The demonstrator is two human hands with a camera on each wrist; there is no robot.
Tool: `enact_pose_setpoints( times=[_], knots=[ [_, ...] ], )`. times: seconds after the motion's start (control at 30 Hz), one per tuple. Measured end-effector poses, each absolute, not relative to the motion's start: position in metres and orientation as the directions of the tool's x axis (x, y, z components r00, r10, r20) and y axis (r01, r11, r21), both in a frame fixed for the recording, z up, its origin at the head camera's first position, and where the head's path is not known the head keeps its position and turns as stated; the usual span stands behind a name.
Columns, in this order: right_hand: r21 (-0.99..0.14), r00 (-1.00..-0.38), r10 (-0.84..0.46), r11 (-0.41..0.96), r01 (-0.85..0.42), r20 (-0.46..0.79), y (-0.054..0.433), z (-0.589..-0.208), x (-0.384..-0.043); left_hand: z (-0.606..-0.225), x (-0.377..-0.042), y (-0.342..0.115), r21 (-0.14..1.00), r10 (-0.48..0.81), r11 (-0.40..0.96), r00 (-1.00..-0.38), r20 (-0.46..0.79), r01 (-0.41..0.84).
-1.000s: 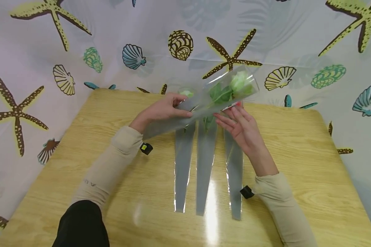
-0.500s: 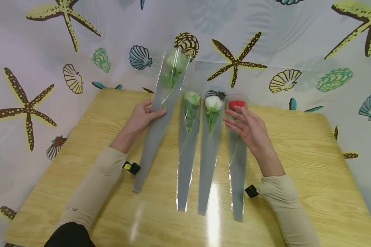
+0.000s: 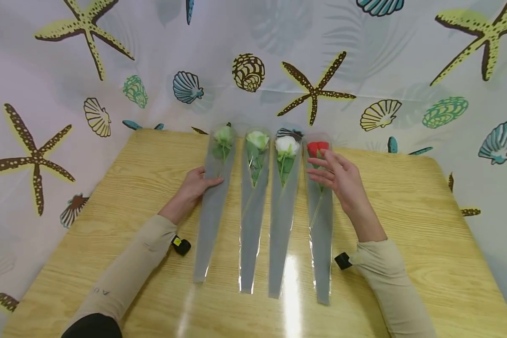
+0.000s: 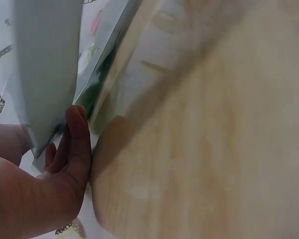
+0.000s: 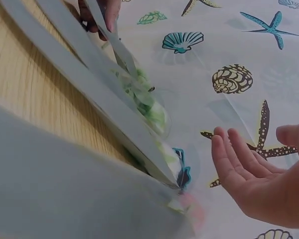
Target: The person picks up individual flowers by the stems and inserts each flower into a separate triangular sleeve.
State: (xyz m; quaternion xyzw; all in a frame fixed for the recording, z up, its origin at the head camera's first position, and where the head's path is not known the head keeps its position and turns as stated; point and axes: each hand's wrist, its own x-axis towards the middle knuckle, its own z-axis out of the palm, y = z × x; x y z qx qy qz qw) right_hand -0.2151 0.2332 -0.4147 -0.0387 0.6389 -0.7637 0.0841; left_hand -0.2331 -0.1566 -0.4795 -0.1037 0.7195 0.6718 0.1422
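Observation:
My left hand (image 3: 191, 191) holds the leftmost wrapped flower (image 3: 212, 220), a pale green rose in a clear and grey tapered sleeve, with the thumb on top and the fingers at its left edge and underneath. Beside it lie a second pale green rose (image 3: 253, 225), a white rose (image 3: 284, 225) and a red rose (image 3: 320, 249), each in a like sleeve. Over the red rose's bloom hovers my right hand (image 3: 345, 182), fingers loosely spread and gripping nothing. In the left wrist view the held sleeve (image 4: 47, 64) stands between thumb and fingers.
The sleeves lie on a light wooden table (image 3: 397, 206), blooms toward its far edge. Behind it hangs a white cloth (image 3: 219, 56) printed with shells and starfish. Small black wrist cameras (image 3: 180, 245) sit at both cuffs.
The left hand swung the held rose from a slant across the others to upright at the left, then lowered it beside the row. The right hand let go and now hovers near the red rose.

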Motion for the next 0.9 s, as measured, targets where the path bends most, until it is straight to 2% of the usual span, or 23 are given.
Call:
enact_pose_setpoints(
  times=[0.2,0.33,0.53,0.67,0.8,0.9],
  knots=[
    [-0.993,-0.984,-0.18,0.118,-0.008,-0.014,0.236,-0.409,-0.215,-0.475,-0.24,-0.15,0.925,0.015,0.225,-0.949,-0.316,-0.305],
    [-0.967,-0.983,-0.183,0.254,-0.036,-0.011,0.236,-0.403,-0.214,-0.468,-0.242,-0.155,0.868,0.032,0.434,-0.959,-0.282,-0.241],
    [-0.929,-0.986,-0.166,0.361,-0.077,0.017,0.24,-0.403,-0.213,-0.455,-0.237,-0.162,0.732,0.097,0.668,-0.959,-0.265,-0.135],
    [-0.89,-0.987,-0.154,0.443,-0.104,0.039,0.241,-0.404,-0.212,-0.451,-0.227,-0.161,0.621,0.109,0.782,-0.972,-0.209,-0.046],
    [-0.868,-0.987,-0.134,0.476,-0.145,0.092,0.239,-0.405,-0.209,-0.446,-0.218,-0.153,0.561,0.097,0.828,-0.991,-0.097,0.026],
    [-0.854,-0.981,-0.112,0.482,-0.195,0.16,0.235,-0.405,-0.206,-0.437,-0.215,-0.14,0.529,0.142,0.836,-0.989,0.051,0.148]
  ],
)
